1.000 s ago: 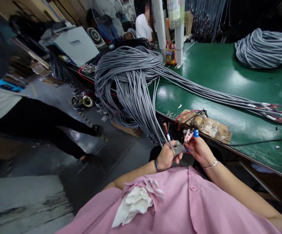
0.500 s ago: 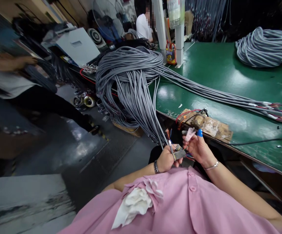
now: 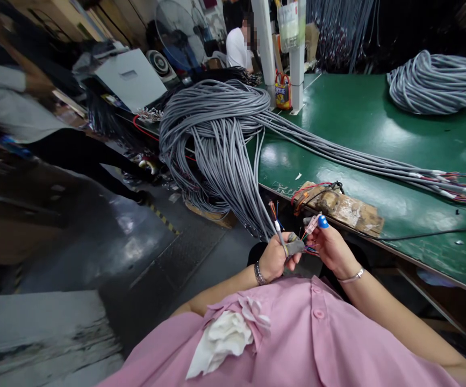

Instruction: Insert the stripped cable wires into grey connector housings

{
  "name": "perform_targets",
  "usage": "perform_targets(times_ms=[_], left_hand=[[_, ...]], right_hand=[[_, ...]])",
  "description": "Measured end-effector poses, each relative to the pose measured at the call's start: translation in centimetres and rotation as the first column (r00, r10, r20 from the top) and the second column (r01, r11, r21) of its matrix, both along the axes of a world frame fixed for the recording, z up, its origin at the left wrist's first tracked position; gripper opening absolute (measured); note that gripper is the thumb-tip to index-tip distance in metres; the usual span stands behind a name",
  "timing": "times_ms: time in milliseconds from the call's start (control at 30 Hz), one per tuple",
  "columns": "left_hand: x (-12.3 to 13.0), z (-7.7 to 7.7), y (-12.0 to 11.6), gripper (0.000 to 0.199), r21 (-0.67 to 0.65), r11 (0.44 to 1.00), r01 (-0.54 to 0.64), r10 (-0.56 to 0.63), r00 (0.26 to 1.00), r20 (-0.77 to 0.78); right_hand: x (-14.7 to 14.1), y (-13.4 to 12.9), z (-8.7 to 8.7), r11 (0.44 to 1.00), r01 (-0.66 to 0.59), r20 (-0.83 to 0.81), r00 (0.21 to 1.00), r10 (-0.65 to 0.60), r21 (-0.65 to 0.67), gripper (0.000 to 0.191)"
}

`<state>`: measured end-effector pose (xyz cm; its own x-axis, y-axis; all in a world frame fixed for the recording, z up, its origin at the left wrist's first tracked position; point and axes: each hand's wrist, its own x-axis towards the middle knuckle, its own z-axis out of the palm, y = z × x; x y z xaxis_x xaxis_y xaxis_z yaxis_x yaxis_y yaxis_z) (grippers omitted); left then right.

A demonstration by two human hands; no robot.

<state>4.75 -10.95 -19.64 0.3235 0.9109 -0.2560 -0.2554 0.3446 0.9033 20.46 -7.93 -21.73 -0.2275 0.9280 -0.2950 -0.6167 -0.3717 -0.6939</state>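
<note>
My left hand (image 3: 273, 259) is closed round the end of a grey cable (image 3: 281, 242), with a grey covering on a finger. Thin coloured wires (image 3: 272, 209) stick up from a stripped cable end with a white band, beside that hand. More thin wires (image 3: 311, 250) fan out between my two hands. My right hand (image 3: 332, 251) wears a blue cover on one fingertip and pinches a small pale pinkish piece (image 3: 312, 223); fine wires run from it toward my left fingers. Whether they are joined to it I cannot tell.
A big heap of grey cables (image 3: 216, 107) hangs over the edge of the green table (image 3: 349, 129). A wooden block (image 3: 341, 207) with wires lies by the near edge. At the back right is a cable coil (image 3: 434, 83). A person (image 3: 35, 107) stands left; another sits behind.
My right fingers have closed on the pale piece, and the blue-covered fingertip has moved left onto it. The wire ends by my left hand shift slightly up-left. The person at left has changed posture.
</note>
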Motion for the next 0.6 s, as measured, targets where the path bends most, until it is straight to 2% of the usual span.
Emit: perform_targets(times_ms=[333, 467, 600], left_hand=[[0.52, -0.53, 0.39, 0.04, 0.019, 1.0, 0.017, -0.015, 0.997, -0.07], [0.46, -0.6, 0.31, 0.039, 0.001, 1.0, 0.022, -0.022, 0.998, -0.066], [-0.1, -0.39, -0.32, 0.038, 0.008, 0.999, 0.049, -0.048, 0.996, -0.08]], right_hand=[[-0.22, 0.15, 0.18, 0.998, 0.063, -0.018, 0.998, -0.064, -0.007, 0.031], [-0.16, 0.08, 0.16, 0.999, 0.009, -0.049, 0.999, -0.011, -0.034, 0.035], [0.16, 0.11, 0.26, 0.997, -0.06, -0.093, 0.994, 0.055, -0.056, 0.047]])
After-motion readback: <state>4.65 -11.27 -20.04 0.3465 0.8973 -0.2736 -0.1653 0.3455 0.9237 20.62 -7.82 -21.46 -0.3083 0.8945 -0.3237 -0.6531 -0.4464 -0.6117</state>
